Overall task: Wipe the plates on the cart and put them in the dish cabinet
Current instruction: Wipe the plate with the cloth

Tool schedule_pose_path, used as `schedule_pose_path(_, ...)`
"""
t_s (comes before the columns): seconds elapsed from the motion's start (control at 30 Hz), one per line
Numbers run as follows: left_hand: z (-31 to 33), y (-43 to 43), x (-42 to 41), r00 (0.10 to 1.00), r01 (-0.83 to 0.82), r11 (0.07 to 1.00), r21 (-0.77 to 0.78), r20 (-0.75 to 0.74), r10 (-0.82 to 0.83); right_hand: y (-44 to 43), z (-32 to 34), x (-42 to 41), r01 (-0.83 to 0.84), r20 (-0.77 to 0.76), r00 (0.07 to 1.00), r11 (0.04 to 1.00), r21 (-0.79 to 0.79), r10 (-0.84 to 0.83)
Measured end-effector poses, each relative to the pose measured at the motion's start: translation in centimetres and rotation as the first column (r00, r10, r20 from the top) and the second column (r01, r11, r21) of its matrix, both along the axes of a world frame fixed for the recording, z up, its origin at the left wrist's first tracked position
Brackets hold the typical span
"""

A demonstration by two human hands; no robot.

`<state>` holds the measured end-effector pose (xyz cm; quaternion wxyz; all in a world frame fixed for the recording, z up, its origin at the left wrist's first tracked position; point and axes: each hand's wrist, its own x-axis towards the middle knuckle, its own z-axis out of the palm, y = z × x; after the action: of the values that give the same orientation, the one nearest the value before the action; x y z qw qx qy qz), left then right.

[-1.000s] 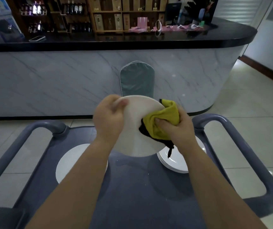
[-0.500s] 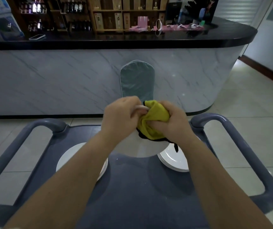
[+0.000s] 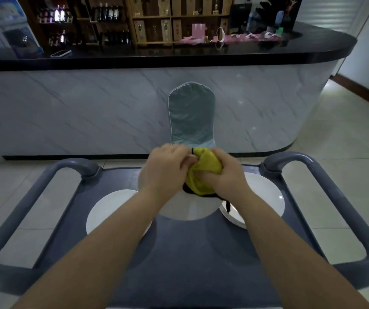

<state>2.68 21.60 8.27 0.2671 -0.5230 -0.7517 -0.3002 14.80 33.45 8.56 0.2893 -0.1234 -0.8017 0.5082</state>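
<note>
— Where's the plate being wiped?

— Up off the cart, between both hands. The held plate (image 3: 188,208) is white and round, so it has no long axis to speak of; it is tipped, its near rim low over the cart top and its far rim raised toward the chair behind. Most of it is hidden by the hands.

— And the hands?

— The left hand (image 3: 164,169) is curled closed over the plate's far left rim. The right hand (image 3: 225,177) is closed in a fist around a bunched yellow cloth (image 3: 203,172), pressed against the plate's face. A dark edge and a black tag of the cloth hang below the right wrist.

— Other plates?

— One white plate (image 3: 110,210) lies flat on the left of the cart. On the right sits a stack of plates (image 3: 266,197), partly behind the right forearm.

— The surface?

— A grey cart (image 3: 201,253) with a dark flat top and looped grey handles on both sides, standing on pale floor tiles.

— The room?

— A chair with a grey-green cover (image 3: 191,114) stands against a marble-fronted bar counter (image 3: 89,103) with a black top. A phone (image 3: 60,53) lies on it, pink items further right, and wooden shelves of bottles and boxes behind.
</note>
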Motion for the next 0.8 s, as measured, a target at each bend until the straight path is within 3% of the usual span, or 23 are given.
schedule_pose_path(0.1, 4.3, 0.4, -0.7, 1.0, 0.009, 0.99, 0.142, -0.027, -0.005, 0.5, 3.4, -0.5, 0.042, -0.142, 0.989, 0.998, 0.046, -0.035)
schedule_pose_path(0.17, 6.0, -0.1, -1.4, 0.979, -0.136, 0.944, 0.301, 0.185, 0.083, 1.1, 4.2, -0.3, 0.071, -0.205, 0.975, 0.996, -0.06, -0.081)
schedule_pose_path(0.23, 5.9, -0.6, -1.8, 0.819, -0.381, 0.808, 0.449, 0.57, 0.068, 1.1, 2.9, -0.1, 0.08, -0.236, 0.96, 0.957, -0.278, -0.149)
schedule_pose_path(0.3, 3.9, -0.8, -1.1, 0.609, -0.573, 0.628, 0.526, 0.787, -0.103, 0.4, 0.6, 0.1, 0.093, -0.218, 0.951, 0.875, -0.475, -0.22)
schedule_pose_path(0.33, 2.1, -1.0, -0.6, 0.52, -0.627, 0.61, 0.486, 0.843, -0.137, 0.1, -0.5, 0.3, 0.12, -0.194, 0.949, 0.856, -0.503, -0.247)
schedule_pose_path(0.37, 0.2, -1.2, 0.0, 0.422, -0.647, 0.658, 0.385, 0.9, -0.112, 0.0, -1.6, 0.5, 0.155, -0.17, 0.95, 0.867, -0.473, -0.262)
schedule_pose_path(0.4, -1.8, -1.6, 0.6, 0.287, -0.634, 0.733, 0.247, 0.955, -0.073, 0.1, -2.5, 0.8, 0.195, -0.152, 0.952, 0.906, -0.375, -0.267)
schedule_pose_path(0.47, -4.7, -2.8, 1.3, -0.074, -0.562, 0.827, 0.017, 0.995, -0.07, 0.8, -4.3, 1.5, 0.248, -0.132, 0.959, 0.968, -0.048, -0.252)
schedule_pose_path(0.53, -5.7, -4.0, 1.6, -0.444, -0.494, 0.87, -0.001, 0.86, -0.252, 1.6, -5.8, 1.9, 0.254, -0.161, 0.964, 0.904, 0.344, -0.21)
schedule_pose_path(0.57, -5.5, -4.4, 1.9, -0.559, -0.481, 0.875, 0.048, 0.753, -0.348, 1.9, -6.7, 1.9, 0.249, -0.185, 0.967, 0.818, 0.518, -0.177)
schedule_pose_path(0.6, -5.0, -4.5, 2.3, -0.61, -0.466, 0.878, 0.109, 0.679, -0.408, 2.1, -7.3, 1.9, 0.242, -0.204, 0.969, 0.724, 0.646, -0.142)
schedule_pose_path(0.67, -3.7, -4.1, 3.1, -0.619, -0.452, 0.873, 0.181, 0.641, -0.453, 2.2, -8.0, 1.8, 0.217, -0.225, 0.972, 0.604, 0.767, -0.064)
schedule_pose_path(0.8, -2.2, -3.6, 3.3, -0.59, -0.522, 0.839, 0.154, 0.644, -0.486, 1.8, -7.8, 2.1, 0.16, -0.233, 0.97, 0.533, 0.831, 0.072)
